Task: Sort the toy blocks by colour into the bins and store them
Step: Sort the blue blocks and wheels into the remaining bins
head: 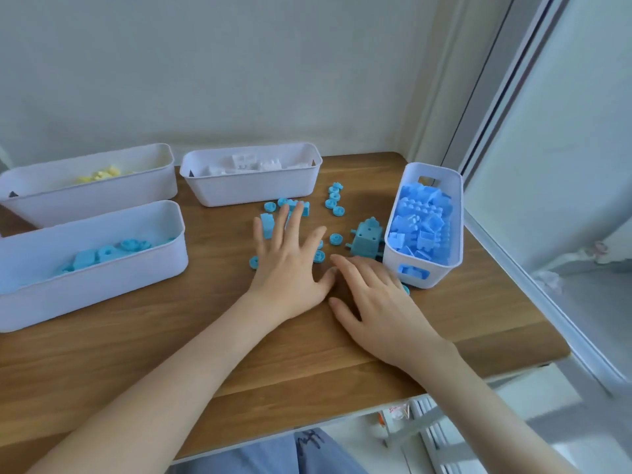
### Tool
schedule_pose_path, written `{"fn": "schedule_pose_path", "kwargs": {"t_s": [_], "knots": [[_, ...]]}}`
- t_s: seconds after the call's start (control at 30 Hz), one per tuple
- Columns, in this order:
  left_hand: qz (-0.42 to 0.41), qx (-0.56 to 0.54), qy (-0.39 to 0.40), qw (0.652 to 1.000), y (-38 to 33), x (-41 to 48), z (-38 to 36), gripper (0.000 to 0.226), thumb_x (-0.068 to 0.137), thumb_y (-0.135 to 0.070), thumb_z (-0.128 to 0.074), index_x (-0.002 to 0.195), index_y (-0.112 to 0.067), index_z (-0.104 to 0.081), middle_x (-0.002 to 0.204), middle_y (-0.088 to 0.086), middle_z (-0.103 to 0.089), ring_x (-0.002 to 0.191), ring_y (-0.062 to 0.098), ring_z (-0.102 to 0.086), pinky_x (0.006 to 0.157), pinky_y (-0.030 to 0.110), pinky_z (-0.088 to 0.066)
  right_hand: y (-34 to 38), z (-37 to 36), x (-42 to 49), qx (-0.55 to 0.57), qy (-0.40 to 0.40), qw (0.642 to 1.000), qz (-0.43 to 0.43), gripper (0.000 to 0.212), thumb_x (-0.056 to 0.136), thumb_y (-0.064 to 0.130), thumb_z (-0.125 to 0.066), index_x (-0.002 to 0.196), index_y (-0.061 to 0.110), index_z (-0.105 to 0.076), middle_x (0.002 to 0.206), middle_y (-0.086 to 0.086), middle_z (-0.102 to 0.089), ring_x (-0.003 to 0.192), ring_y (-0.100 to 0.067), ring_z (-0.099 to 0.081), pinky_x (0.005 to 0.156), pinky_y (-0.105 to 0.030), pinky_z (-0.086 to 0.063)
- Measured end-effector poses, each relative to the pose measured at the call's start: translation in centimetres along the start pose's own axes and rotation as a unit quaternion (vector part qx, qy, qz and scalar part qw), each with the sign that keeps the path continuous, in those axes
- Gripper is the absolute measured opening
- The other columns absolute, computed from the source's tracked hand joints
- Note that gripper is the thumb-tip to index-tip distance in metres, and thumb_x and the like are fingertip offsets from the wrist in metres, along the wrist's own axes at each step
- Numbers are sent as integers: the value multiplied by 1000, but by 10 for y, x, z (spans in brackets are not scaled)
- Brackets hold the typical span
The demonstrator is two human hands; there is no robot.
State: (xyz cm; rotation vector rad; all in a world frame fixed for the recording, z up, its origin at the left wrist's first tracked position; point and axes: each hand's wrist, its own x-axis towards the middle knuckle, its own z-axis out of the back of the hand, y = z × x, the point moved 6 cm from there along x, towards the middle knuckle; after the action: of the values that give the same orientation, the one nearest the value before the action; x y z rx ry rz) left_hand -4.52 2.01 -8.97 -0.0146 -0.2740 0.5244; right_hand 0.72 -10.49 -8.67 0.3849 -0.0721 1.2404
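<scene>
Wooden table [444, 319], pale wall behind. Loose teal blocks [337, 211] lie under and just beyond left hand [290, 265] fingers [295, 220], which are spread flat and grasp nothing. Right hand [379, 302] flat, relaxed, empty, fingers just beside full blue bin [393, 265]. Blocks likely light, stiff, slick plastic: rake wheels or pinch by rims, take big block [366, 239] by sides. Pieces beneath palm hidden; far bin [253, 189] contents washed out.

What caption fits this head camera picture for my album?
Left hand and right hand reach over loose turquoise blocks on a wooden table, with white bins of sorted pieces around.
</scene>
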Motion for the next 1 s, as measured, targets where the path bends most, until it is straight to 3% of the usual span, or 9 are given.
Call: {"fn": "schedule_pose_path", "kwargs": {"t_s": [0.2,0.3,0.4,0.47,0.53,0.67,0.8,1.0], "knots": [[-19,-40,19,999,1,-4,-6,61,91,-51,-40,145,-24,-31,158,9,-8,146,24,11,114,47,12,0,-4,0,-8,-15,1000,1,49,91,41,-45,135,21,-42,131,3,-50,126,-16,-41,107,-30,-28],[-36,-68,14,997,1,-10,-4,61,93,-52,-37,146,-23,-32,157,6,-16,146,21,3,116,44,4,-1,-1,1,7,-15,1000,-12,52,91,39,-48,138,20,-38,131,3,-48,123,-15,-40,105,-30,-30],[-52,-100,23,993,-1,-12,-2,57,91,-48,-41,143,-23,-37,150,2,-31,141,20,-20,115,38,-14,0,2,0,13,-19,1000,-9,48,93,31,-49,137,19,-39,128,1,-47,118,-16,-41,103,-32,-33],[-47,-114,8,992,-1,-12,-1,50,89,-47,-41,132,-22,-48,133,2,-45,126,20,-40,106,37,-29,0,4,-1,11,-32,999,-16,44,92,29,-50,133,15,-42,122,-1,-49,111,-18,-43,97,-33,-36],[-35,-109,-24,993,0,-12,0,36,90,-41,-47,116,-18,-55,116,3,-50,110,21,-46,94,36,-38,0,6,-2,3,-53,998,-30,40,91,30,-50,127,13,-46,115,-4,-51,105,-20,-45,90,-33,-39],[-40,-89,-51,994,-1,-12,5,18,94,-30,-51,97,-12,-52,100,5,-49,96,20,-45,83,31,-40,-2,16,-6,-16,-129,991,-43,28,88,24,-50,112,9,-54,101,-7,-55,92,-22,-50,77,-37,-46],[-64,-79,-33,994,-6,-15,6,18,97,-27,-44,83,-15,-45,86,0,-48,84,17,-48,71,28,-38,-10,26,-17,-25,-209,973,-99,18,87,20,-49,97,6,-56,91,-10,-57,81,-24,-53,68,-37,-47],[-74,-4,-27,997,-14,-18,7,37,100,-33,-33,73,-18,-55,61,-8,-44,58,12,-49,49,25,-30,-18,10,-15,-84,-142,975,-149,46,88,36,-52,123,6,-50,106,-11,-59,95,-28,-56,75,-37,-47]]}}
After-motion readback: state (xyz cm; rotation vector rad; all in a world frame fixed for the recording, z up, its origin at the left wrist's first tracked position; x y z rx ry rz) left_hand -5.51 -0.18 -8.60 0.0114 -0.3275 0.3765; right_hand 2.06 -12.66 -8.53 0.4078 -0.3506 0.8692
